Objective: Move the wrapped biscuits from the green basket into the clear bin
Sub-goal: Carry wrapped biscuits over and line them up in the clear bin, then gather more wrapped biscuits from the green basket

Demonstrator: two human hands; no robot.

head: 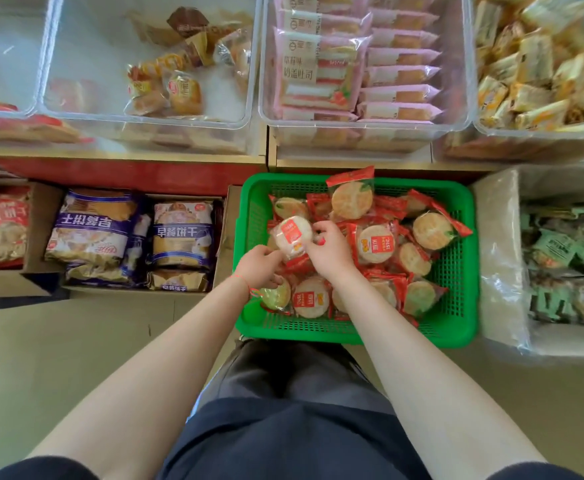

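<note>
A green basket (457, 306) on the floor in front of me holds several round wrapped biscuits (375, 244) in red and clear wrappers. Both hands are inside it at its left half. My left hand (261, 266) and my right hand (330, 249) together grip a stack of wrapped biscuits (292, 237), lifted slightly above the pile. A clear bin (76, 109) stands on the shelf above at left, mostly bare, with a few wrapped cakes (176, 88) in it.
More clear bins sit on the shelf: one with pink wrapped cakes (353, 64), one with yellow snack packs (543, 64). Cardboard boxes of purple biscuit bags (110, 233) stand left of the basket. A box of green packets (567, 265) stands to its right.
</note>
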